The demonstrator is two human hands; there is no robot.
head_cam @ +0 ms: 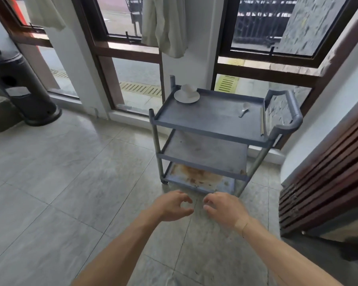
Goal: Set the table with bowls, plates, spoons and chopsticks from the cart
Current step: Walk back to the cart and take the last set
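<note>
One cart (pixel 210 122) with three shelves stands right of centre, carrying one plate (pixel 185 98), one bowl (pixel 188 88), one spoon (pixel 244 110) and one pair of chopsticks (pixel 262 121). Two hands show below.

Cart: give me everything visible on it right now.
The cart is a grey three-shelf trolley, plastic-looking trays on metal-looking posts, with a looped push handle on its right end. It stands upright on the tiled floor by the windows. On the top shelf a white bowl lies tipped on a white plate at the far left corner, with a white spoon and chopsticks near the handle. The middle shelf is bare; the bottom is rust-stained. Neither hand touches it.
</note>
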